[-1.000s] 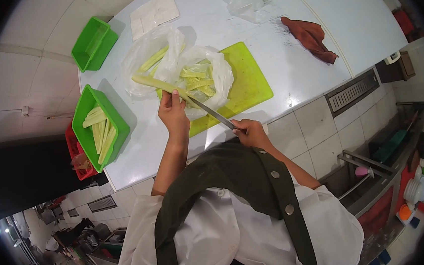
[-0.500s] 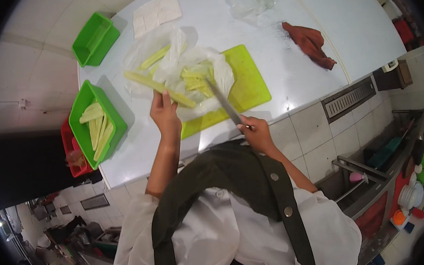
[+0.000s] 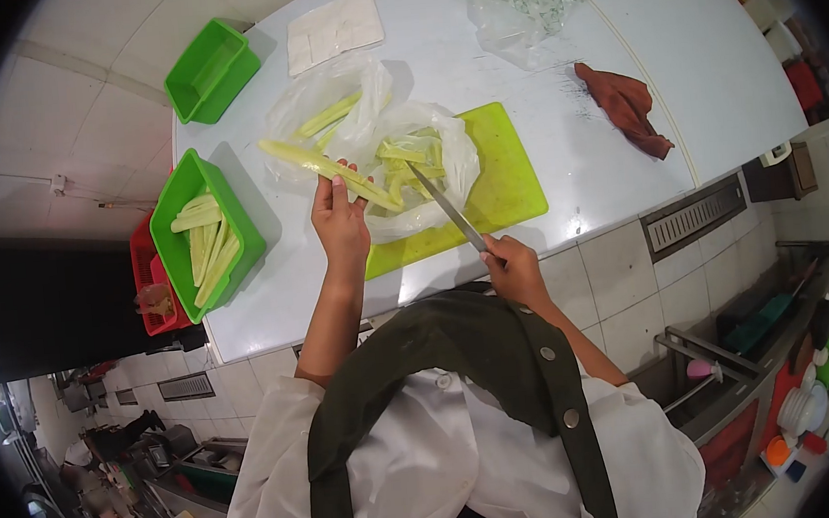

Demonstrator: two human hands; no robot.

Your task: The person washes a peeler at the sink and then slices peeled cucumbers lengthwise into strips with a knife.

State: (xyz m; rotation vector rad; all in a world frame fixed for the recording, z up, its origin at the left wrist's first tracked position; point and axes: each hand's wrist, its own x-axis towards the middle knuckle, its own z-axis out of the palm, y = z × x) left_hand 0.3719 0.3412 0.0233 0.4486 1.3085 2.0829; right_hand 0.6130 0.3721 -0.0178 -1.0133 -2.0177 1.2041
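Note:
My left hand (image 3: 340,221) is closed around a long, pale-green length of what looks like peeled cucumber (image 3: 297,157), held slanting, its lower end over an open clear plastic bag (image 3: 461,150). Soft yellow-green scraps (image 3: 398,168) lie inside that bag, which rests on a lime-green cutting board (image 3: 510,174). In my right hand (image 3: 516,269) is the handle of a knife (image 3: 453,213); its blade points up and left, with the tip over the scraps. Behind the left hand, a second plastic bag (image 3: 290,103) contains more long pieces (image 3: 330,117).
At left, a green basket (image 3: 249,228) with several pale strips overlaps a red basket (image 3: 146,256). Farther back are another green basket (image 3: 248,63), a folded white cloth (image 3: 333,32) and a crumpled plastic bag (image 3: 526,7). A brown-red cloth (image 3: 625,111) lies right.
The whole view has shifted slightly, so the table things appear farther right. The cucumber length has turned a little in my left hand. My right hand keeps the knife over the bag.

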